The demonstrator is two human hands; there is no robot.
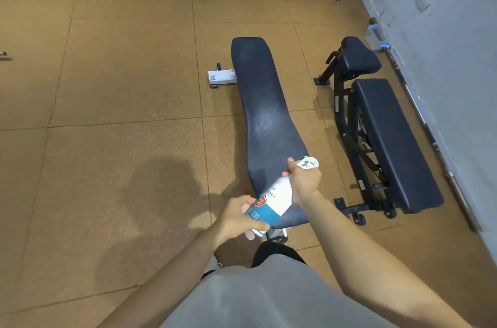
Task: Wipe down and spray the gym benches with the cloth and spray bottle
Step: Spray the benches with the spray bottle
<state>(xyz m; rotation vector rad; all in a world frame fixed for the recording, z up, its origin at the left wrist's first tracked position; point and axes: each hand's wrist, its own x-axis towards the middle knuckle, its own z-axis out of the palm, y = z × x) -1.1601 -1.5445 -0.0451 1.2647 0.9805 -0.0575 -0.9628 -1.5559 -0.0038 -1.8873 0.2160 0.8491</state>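
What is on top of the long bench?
Only a pale, wet-looking sheen mid-pad on the bench; no object visible. The spray bottle, left hand and right hand with the cloth hide its near end.

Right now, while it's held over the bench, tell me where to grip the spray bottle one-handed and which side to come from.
Probably the narrow neck under the spray head, coming from the right. The spray bottle lies tilted, head toward the bench; the left hand grips its wide base, while the right hand, pinching the cloth, wraps the top end.
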